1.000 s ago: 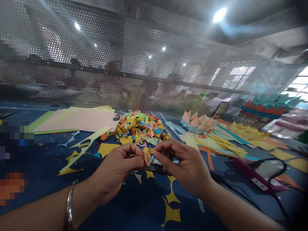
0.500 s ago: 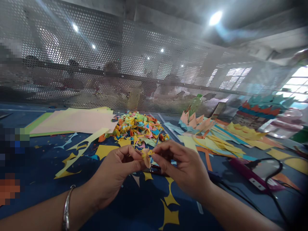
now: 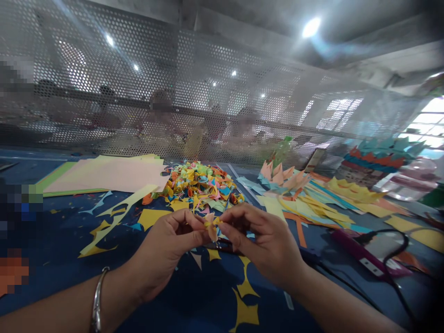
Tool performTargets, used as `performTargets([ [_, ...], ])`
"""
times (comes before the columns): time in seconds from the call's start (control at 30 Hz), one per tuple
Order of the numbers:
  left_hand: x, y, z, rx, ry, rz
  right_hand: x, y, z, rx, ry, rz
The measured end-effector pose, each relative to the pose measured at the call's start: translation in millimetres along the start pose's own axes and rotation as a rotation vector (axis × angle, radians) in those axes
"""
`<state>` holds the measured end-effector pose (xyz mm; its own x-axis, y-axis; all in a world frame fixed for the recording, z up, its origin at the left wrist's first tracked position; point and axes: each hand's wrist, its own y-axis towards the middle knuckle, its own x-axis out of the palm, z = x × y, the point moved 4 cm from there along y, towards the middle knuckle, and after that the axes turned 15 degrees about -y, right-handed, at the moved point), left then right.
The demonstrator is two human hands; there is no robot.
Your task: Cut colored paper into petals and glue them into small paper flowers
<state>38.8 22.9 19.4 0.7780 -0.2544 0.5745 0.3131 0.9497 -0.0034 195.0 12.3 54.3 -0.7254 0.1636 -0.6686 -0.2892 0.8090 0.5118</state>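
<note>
Moved: vs 1 s ago, view's swung a touch, so the blue table [image 3: 176, 305] sits slightly further L in frame; paper piece [image 3: 212, 233] looks turned a bit, pos. abt same.
Paper sheets [image 3: 114, 173]: stacked, far L, beyond your L hand [image 3: 173, 243].
L hand grip: thumb + index pinched on the piece's peach part; bangle [image 3: 97, 298] at wrist.
Scrap pile [image 3: 197, 182]: mixed colours, beyond the piece.
Piece: small, peach + yellow, btwn your hands; long axis approx upright; L hand nearer the peach, R hand [image 3: 262, 240] nearer the yellow.
R hand grip: thumb + index pinched at the yellow bit; fine detail too small to tell.
Power strip [image 3: 359, 252]: purple, R of your R arm.
</note>
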Motion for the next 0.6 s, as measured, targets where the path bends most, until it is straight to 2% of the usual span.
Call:
performTargets([
  [0.37, -1.5, 0.4, 0.3, 0.024, 0.010, 0.022, 4.1, -0.2, 1.3, 0.054, 0.056, -0.089],
  [0.6, -4.1, 1.6, 3.9, 0.120, 0.098, 0.015, 4.6, 1.8, -0.7, 0.070, 0.043, -0.117],
])
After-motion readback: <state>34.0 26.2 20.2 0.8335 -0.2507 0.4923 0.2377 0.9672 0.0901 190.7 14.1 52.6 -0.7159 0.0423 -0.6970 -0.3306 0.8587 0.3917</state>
